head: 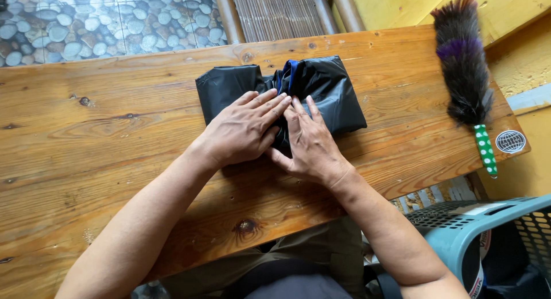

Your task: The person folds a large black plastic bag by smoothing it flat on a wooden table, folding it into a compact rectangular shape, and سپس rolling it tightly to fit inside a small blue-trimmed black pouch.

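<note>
Head view: at the centre of the frame, a folded black garment (321, 92) with a blue edge lies on the wooden desk (115, 155). The left hand (244, 129) and right hand (310, 147) press flat on it, fingers (272, 103) stretched out and held together, gripping nothing. A feather duster (465, 69) lies at upper right, and a blue basket (459, 236) sits at lower right.

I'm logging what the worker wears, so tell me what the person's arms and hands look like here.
Both forearms are bare, with no sleeves in view. The left hand and right hand wear no gloves, and no rings, watch or bracelets are visible. Nails are short and plain. Each grip is simply bare fingers.
</note>
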